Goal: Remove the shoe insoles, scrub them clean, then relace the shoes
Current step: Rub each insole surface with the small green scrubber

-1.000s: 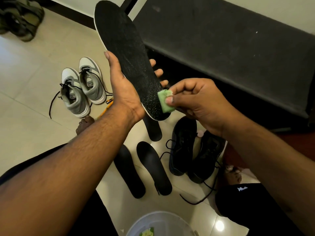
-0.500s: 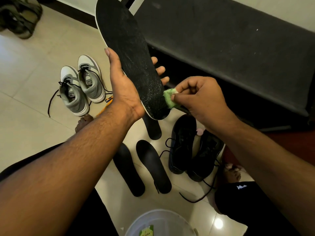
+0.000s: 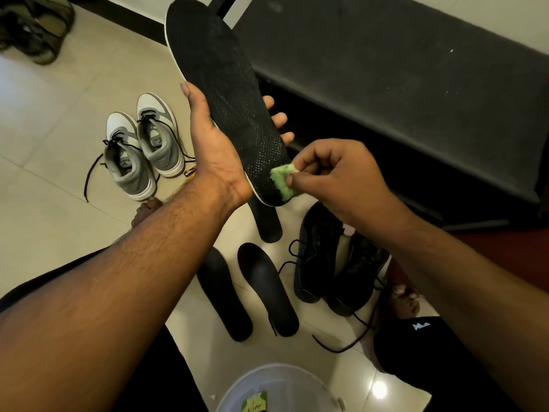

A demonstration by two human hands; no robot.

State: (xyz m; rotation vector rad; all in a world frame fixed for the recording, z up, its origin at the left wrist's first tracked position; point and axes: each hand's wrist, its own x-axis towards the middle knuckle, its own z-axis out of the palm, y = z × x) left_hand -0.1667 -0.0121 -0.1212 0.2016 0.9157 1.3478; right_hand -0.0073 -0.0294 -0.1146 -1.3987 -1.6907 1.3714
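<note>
Lying on the tiled floor (image 3: 44,120) below the held insole (image 3: 225,96) were three more black insoles: one (image 3: 269,224) partly hidden under the held insole's heel end, two (image 3: 224,292) (image 3: 267,289) side by side further toward the person. Black shoes (image 3: 335,263) stood as a pair just right of those floor insoles, loose laces (image 3: 350,337) trailing toward the person. Grey sneakers (image 3: 142,150) sat left of the held insole, well apart from it, laces still in, ends loose on the tile. Black bench (image 3: 401,84) ran behind and right of the held insole. White basin (image 3: 279,379) rim showed at the bottom edge, nearest the person, a green scrap inside. Dark sandals (image 3: 32,28) lay far left, beyond the sneakers. The person's forearms crossed the view and covered part of the floor; bare toes showed beside the left forearm and by the black shoes.

Left hand (image 3: 214,150) gripped the held insole from beneath near the heel half, thumb up along its left edge, fingertips (image 3: 279,118) poking out past its right edge. Insole was tilted, toe end pointing away toward the bench, fabric side facing the camera. Right hand (image 3: 335,176) was clenched around a green sponge (image 3: 282,181), pinched between thumb and curled fingers, sponge pressed against the heel end of the held insole.
</note>
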